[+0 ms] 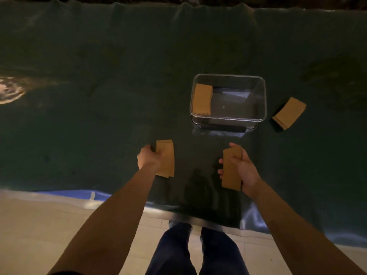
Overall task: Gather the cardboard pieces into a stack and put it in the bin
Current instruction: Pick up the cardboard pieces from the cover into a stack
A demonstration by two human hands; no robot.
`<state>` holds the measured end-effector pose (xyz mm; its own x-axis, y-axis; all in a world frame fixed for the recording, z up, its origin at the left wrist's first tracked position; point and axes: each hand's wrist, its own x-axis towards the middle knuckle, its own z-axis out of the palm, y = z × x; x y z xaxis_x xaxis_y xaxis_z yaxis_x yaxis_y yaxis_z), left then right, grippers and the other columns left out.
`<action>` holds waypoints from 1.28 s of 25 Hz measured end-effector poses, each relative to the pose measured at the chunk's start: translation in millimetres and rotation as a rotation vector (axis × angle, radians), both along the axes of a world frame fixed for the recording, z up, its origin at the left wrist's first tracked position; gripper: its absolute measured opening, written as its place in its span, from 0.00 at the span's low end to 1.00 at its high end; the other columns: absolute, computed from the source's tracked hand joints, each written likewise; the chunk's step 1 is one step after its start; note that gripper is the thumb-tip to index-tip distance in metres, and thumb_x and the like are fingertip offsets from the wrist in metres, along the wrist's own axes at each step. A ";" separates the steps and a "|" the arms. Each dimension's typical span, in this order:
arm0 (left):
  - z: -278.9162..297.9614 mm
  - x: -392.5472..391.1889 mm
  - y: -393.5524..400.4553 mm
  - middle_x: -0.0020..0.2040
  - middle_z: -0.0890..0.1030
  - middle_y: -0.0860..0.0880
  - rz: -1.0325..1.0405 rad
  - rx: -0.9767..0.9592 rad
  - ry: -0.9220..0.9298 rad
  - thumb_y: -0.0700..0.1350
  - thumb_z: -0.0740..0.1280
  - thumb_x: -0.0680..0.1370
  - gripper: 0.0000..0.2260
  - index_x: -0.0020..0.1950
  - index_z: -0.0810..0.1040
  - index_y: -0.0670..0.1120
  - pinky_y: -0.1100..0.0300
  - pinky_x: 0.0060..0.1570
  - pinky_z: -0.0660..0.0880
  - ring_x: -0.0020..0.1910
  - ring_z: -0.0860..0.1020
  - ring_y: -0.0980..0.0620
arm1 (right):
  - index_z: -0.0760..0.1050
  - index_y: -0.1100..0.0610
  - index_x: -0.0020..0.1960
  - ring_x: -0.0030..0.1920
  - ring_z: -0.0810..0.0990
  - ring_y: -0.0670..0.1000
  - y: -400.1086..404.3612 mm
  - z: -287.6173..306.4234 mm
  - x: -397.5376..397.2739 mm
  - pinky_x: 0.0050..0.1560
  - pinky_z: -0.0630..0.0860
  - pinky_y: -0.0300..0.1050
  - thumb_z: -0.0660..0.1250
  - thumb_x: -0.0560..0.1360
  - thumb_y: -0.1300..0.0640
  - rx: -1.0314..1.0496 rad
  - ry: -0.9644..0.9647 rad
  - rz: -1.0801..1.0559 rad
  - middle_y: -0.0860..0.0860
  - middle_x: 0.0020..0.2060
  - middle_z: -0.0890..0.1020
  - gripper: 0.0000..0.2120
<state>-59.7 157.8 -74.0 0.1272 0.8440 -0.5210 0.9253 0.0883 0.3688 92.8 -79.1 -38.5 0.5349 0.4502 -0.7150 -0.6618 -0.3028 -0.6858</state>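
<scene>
— While gripped near the table's (79, 56) front edge: left hand (148, 157) closed on a cardboard stack (165, 158)?
— Yes. Right hand (243, 171) likewise clamped around a second stack (231, 168), fingers wrapped over it.
— And farther out?
— Clear bin (258, 116) toward the middle, holding one stack (202, 100) at its left wall. Another stack (289, 113) lying flat just right of it.

No text, label, brand, number or sign can be read anywhere in this view. The faces of the cardboard pieces (165, 158) show plain brown with no print, the clear bin (258, 100) carries no legible marking, and the dark cloth over the surface (99, 116) is unmarked; the light is dim and fine detail is lost.
</scene>
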 end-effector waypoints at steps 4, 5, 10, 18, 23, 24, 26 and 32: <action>0.8 9.6 -4.9 0.58 0.82 0.39 -0.051 0.009 0.039 0.48 0.69 0.77 0.14 0.58 0.80 0.40 0.48 0.55 0.78 0.57 0.80 0.38 | 0.70 0.41 0.66 0.36 0.81 0.58 4.3 0.8 -9.1 0.40 0.79 0.54 0.56 0.83 0.60 -0.008 -0.011 -0.002 0.60 0.48 0.80 0.18; 1.0 11.4 -6.2 0.58 0.81 0.40 -0.061 0.026 0.042 0.47 0.69 0.77 0.13 0.58 0.81 0.41 0.47 0.57 0.78 0.56 0.80 0.38 | 0.70 0.41 0.65 0.36 0.81 0.58 4.6 1.8 -10.3 0.40 0.79 0.55 0.56 0.83 0.60 -0.013 -0.011 -0.006 0.60 0.48 0.80 0.17; 5.8 8.6 0.4 0.63 0.74 0.42 -0.008 -0.030 -0.040 0.44 0.69 0.77 0.13 0.61 0.77 0.45 0.54 0.49 0.75 0.52 0.80 0.40 | 0.71 0.41 0.64 0.36 0.80 0.59 4.6 7.5 -14.6 0.42 0.78 0.56 0.56 0.83 0.60 -0.001 -0.007 -0.038 0.62 0.49 0.79 0.17; 55.0 27.8 -23.1 0.55 0.81 0.46 0.105 -0.549 -0.455 0.39 0.74 0.74 0.08 0.48 0.79 0.49 0.51 0.53 0.71 0.57 0.77 0.46 | 0.74 0.42 0.64 0.42 0.81 0.57 11.4 30.3 -19.5 0.49 0.80 0.58 0.65 0.81 0.54 0.050 0.060 -0.084 0.58 0.51 0.80 0.13; 80.0 44.5 -76.7 0.53 0.83 0.49 0.123 -0.853 -0.554 0.40 0.75 0.73 0.10 0.51 0.80 0.50 0.49 0.56 0.66 0.55 0.78 0.49 | 0.73 0.45 0.64 0.59 0.81 0.60 20.0 46.0 -30.0 0.59 0.79 0.63 0.73 0.70 0.44 0.069 0.088 0.012 0.57 0.60 0.82 0.24; 81.5 45.8 -82.9 0.53 0.84 0.49 0.148 -0.871 -0.579 0.40 0.75 0.74 0.10 0.52 0.80 0.50 0.49 0.56 0.67 0.54 0.78 0.49 | 0.74 0.45 0.63 0.57 0.82 0.59 22.0 48.4 -31.9 0.54 0.81 0.60 0.72 0.72 0.45 0.074 0.084 0.027 0.57 0.58 0.82 0.20; 83.0 45.3 -90.8 0.55 0.83 0.49 0.175 -0.843 -0.611 0.42 0.75 0.74 0.10 0.53 0.81 0.50 0.49 0.55 0.68 0.56 0.78 0.49 | 0.74 0.45 0.62 0.55 0.83 0.58 24.3 51.2 -35.2 0.47 0.82 0.54 0.70 0.76 0.47 0.081 0.098 0.042 0.57 0.57 0.82 0.15; 86.7 36.7 -108.2 0.54 0.82 0.48 -0.017 -0.511 -0.599 0.48 0.74 0.75 0.07 0.52 0.80 0.51 0.64 0.36 0.77 0.48 0.81 0.53 | 0.70 0.47 0.70 0.52 0.82 0.59 28.3 56.8 -40.7 0.44 0.81 0.54 0.63 0.81 0.53 0.143 0.150 0.055 0.59 0.58 0.80 0.17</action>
<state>-23.0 49.6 12.6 0.5200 0.5134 -0.6826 0.5842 0.3692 0.7228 52.2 -50.9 18.3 0.3996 0.5779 -0.7116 -0.7447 -0.2480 -0.6196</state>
